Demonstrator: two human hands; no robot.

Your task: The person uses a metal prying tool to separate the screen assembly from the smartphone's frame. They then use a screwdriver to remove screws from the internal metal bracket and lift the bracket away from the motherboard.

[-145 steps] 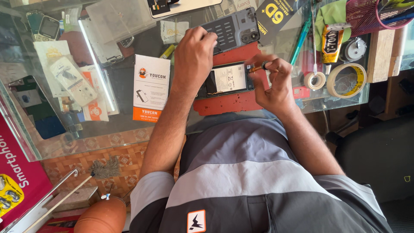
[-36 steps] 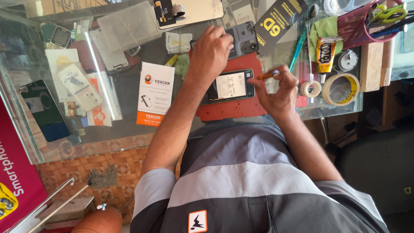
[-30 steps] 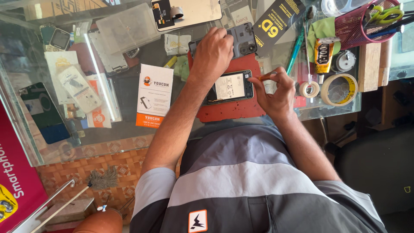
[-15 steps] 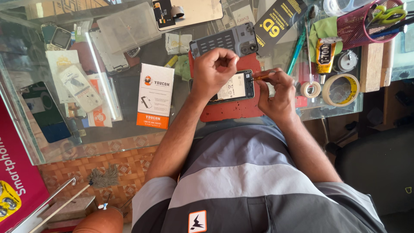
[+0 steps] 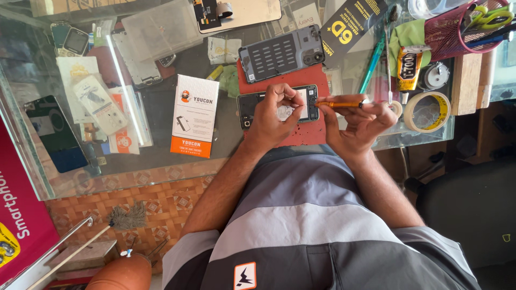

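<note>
An opened smartphone (image 5: pixel 248 104) lies on a red work mat (image 5: pixel 309 80) on the glass table. My left hand (image 5: pixel 271 115) rests over the phone's middle with thumb and fingertips pinched together; what they pinch is too small to see. My right hand (image 5: pixel 357 123) holds an orange screwdriver (image 5: pixel 338 104) level, its tip at the phone's right end. A grey phone back frame (image 5: pixel 281 53) lies just beyond on the mat.
A white and orange box (image 5: pixel 193 115) sits left of the mat. Tape rolls (image 5: pixel 427 111), a glue tube (image 5: pixel 408 70), a teal pen (image 5: pixel 371 64) and a red tool basket (image 5: pixel 457 29) stand at right. Several phones and parts (image 5: pixel 56 134) crowd the left. A brush (image 5: pixel 126 217) lies below the glass.
My left hand has pulled back from the far side of the mat onto the phone and pinched its fingers. The screwdriver has swung level toward the phone's right end.
</note>
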